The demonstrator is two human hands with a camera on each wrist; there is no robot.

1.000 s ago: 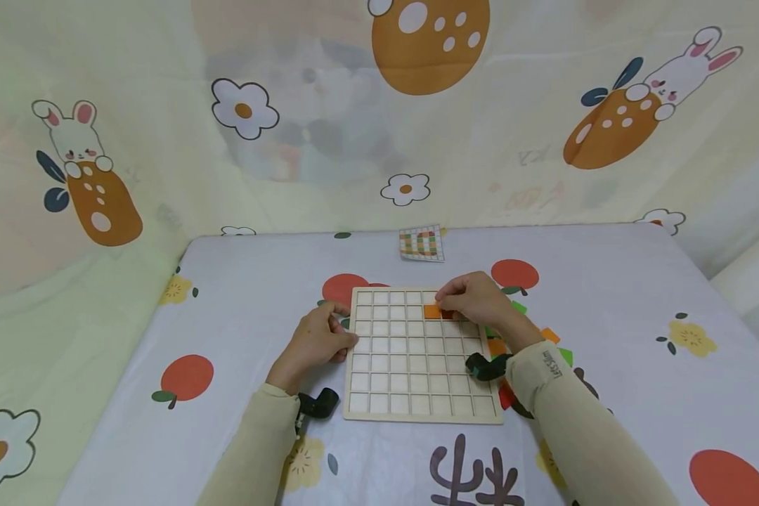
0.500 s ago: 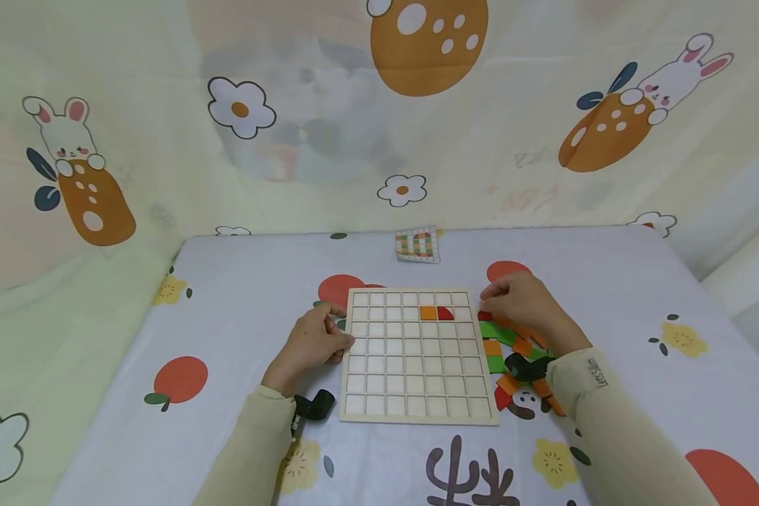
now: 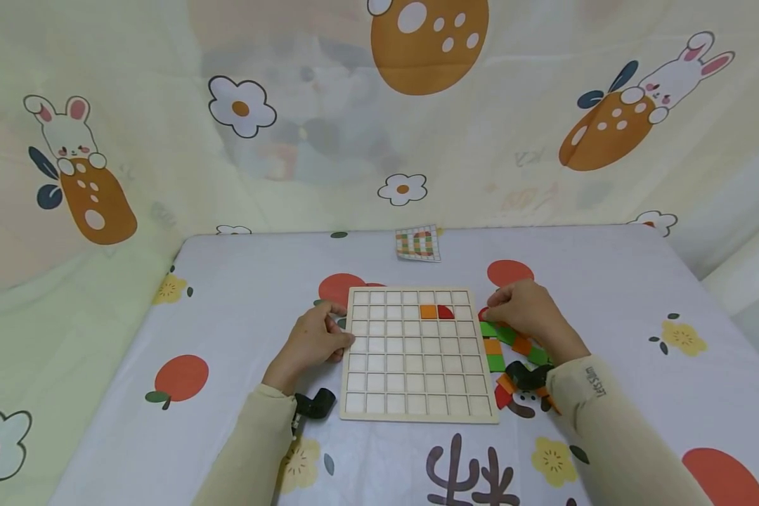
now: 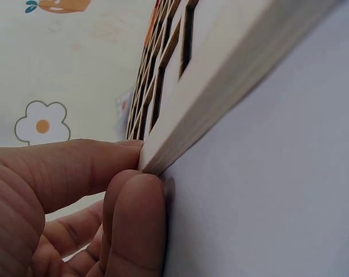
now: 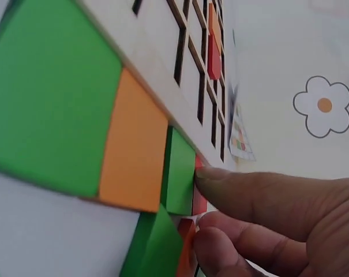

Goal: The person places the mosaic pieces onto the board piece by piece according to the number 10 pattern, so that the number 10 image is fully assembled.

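We are seeing the loose pieces [image 3: 495, 363] only partly, the right hand [image 3: 531, 309] and black wrist camera [image 3: 525, 374] hiding some. The red piece [image 5: 199, 202], partly covered, is lying beside the right edge of the board [image 3: 413, 383], touching the thumb; whether the bent fingers are pinching it, we cannot tell. The left hand [image 3: 310, 344] is pinching the board's left edge.

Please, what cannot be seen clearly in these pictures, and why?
Head: exact cells of the pattern card, too small.
Head: some loose tiles, hidden by the right hand.
Right wrist: full shape of the red piece, behind the fingers.
Left wrist: much of the grid board, beyond the top edge.
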